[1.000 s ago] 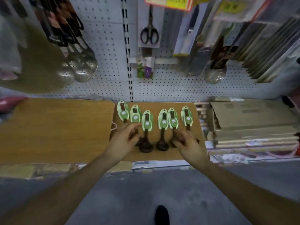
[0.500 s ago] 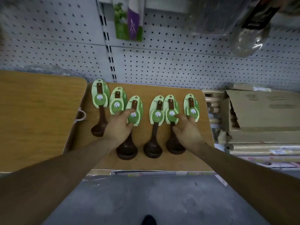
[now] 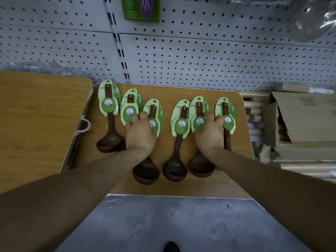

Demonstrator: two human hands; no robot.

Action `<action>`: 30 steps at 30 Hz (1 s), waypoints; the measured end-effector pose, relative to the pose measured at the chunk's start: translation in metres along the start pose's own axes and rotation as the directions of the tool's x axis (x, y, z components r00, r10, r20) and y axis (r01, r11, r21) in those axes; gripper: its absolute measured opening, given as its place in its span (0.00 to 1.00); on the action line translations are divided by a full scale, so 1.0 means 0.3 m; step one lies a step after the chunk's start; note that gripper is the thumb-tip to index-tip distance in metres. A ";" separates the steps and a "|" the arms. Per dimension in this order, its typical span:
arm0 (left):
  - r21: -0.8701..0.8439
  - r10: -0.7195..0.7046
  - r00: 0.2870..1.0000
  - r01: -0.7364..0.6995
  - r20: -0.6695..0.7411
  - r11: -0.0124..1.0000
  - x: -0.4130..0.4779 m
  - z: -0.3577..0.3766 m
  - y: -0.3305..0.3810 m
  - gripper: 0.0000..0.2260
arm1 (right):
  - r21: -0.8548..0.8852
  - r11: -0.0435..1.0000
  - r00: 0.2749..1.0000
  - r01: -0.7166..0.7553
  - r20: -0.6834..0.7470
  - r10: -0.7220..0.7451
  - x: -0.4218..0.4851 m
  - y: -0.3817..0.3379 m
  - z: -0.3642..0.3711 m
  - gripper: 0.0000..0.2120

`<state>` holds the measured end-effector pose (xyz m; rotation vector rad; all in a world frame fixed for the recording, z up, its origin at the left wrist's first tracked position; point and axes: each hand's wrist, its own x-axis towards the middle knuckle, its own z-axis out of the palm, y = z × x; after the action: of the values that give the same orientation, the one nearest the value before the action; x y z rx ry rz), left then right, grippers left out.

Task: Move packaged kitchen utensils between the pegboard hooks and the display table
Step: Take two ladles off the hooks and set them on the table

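Several dark wooden ladles with green oval cards lie in a row on the wooden display table (image 3: 214, 186), bowls toward me. My left hand (image 3: 141, 137) lies over the handle of the third ladle (image 3: 146, 171). Its thumb is right of the handle, and its fingers reach onto the card of the second ladle (image 3: 130, 104). My right hand (image 3: 211, 135) covers the handle of the fifth ladle (image 3: 201, 167), thumb on its left and fingers toward the sixth ladle (image 3: 227, 113). The first ladle (image 3: 109, 113) and fourth ladle (image 3: 179, 124) are untouched. All lie flat.
The white pegboard (image 3: 200, 60) rises right behind the table, with a green and purple package (image 3: 141, 10) and a clear-wrapped item (image 3: 309, 22) hanging above. A second wooden table (image 3: 36, 124) adjoins on the left. Cardboard boxes (image 3: 305, 120) are stacked on the right.
Both hands slid forward from the ladle bowls up the handles to the green cards. My head came closer and lower over the table. The ladles stayed in their row.
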<state>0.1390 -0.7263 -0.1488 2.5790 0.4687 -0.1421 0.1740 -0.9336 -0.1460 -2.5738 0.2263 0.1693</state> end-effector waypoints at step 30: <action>-0.640 0.498 0.861 -0.327 0.100 0.695 -0.626 -0.815 0.164 0.30 | 0.638 0.722 0.955 0.269 -0.081 -0.284 -0.716 -0.198 -0.721 0.41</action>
<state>-0.0165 -0.6996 0.1208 1.9153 -0.1777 -0.1463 -0.0085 -0.9719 0.1026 -1.8760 -0.1065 -0.0010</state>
